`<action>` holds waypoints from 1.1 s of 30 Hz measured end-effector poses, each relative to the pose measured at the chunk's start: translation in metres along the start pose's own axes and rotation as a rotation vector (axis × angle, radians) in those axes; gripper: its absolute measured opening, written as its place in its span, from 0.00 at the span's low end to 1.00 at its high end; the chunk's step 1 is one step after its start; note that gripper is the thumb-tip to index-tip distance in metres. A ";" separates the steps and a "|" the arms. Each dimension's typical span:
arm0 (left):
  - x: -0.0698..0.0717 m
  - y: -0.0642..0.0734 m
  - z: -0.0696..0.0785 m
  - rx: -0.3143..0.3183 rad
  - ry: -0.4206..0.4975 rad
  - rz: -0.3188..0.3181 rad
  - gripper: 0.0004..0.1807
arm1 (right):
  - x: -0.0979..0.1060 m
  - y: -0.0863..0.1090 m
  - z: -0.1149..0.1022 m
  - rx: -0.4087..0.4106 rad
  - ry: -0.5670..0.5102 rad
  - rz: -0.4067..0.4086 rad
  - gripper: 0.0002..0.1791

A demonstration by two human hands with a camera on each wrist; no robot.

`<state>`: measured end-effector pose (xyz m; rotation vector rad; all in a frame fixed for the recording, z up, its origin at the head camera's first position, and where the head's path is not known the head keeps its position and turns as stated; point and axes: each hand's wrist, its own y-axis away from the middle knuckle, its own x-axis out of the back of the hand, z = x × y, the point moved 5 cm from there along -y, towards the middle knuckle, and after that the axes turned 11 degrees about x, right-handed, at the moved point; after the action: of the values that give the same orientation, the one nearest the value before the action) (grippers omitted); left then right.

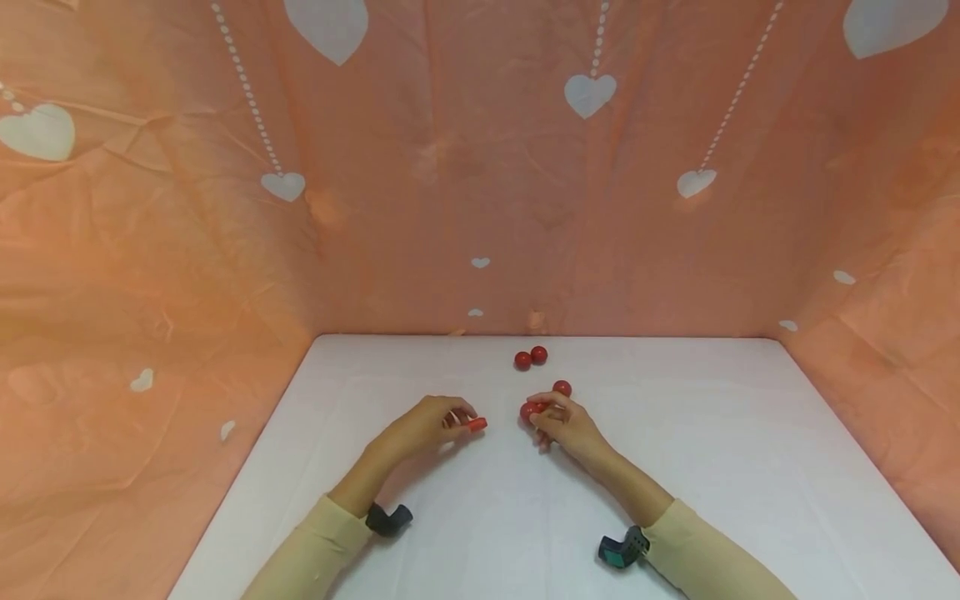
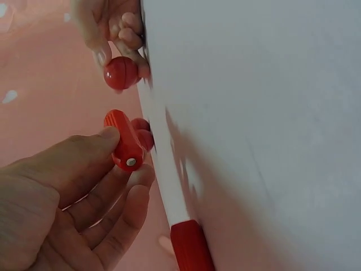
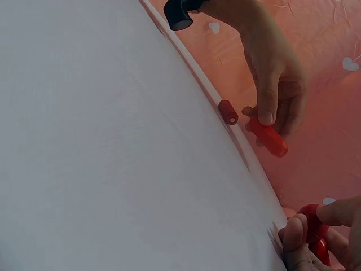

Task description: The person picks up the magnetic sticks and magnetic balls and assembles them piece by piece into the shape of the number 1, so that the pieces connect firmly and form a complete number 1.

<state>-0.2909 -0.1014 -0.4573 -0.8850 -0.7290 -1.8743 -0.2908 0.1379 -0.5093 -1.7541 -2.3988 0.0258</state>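
Between thumb and fingers my left hand (image 1: 429, 423) pinches a short red cylinder (image 1: 477, 424); in the left wrist view this cylinder (image 2: 123, 140) shows a pale dot on its end. Across from it, my right hand (image 1: 573, 429) grips a red ball (image 1: 529, 412) with its fingertips, close over the white table. The left wrist view shows the held ball (image 2: 119, 73) shiny, with a dark line round it. Another red ball (image 1: 562, 388) lies just behind the right hand. A second red cylinder (image 3: 228, 112) rests on the table near the left hand, which hides most of it in the head view.
Two more red balls (image 1: 522, 360) sit side by side toward the back of the white table (image 1: 675, 417). Orange cloth (image 1: 480, 167) with white hearts hangs round the back and sides. Each wrist wears a dark camera mount (image 1: 388, 520).
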 end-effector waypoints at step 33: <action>-0.027 -0.015 0.033 0.040 -0.092 0.064 0.10 | 0.000 -0.001 0.002 0.030 0.011 0.002 0.20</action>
<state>-0.2864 -0.0569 -0.4621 -0.9628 -0.7824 -1.7664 -0.2916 0.1380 -0.5107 -1.7395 -2.3759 0.0513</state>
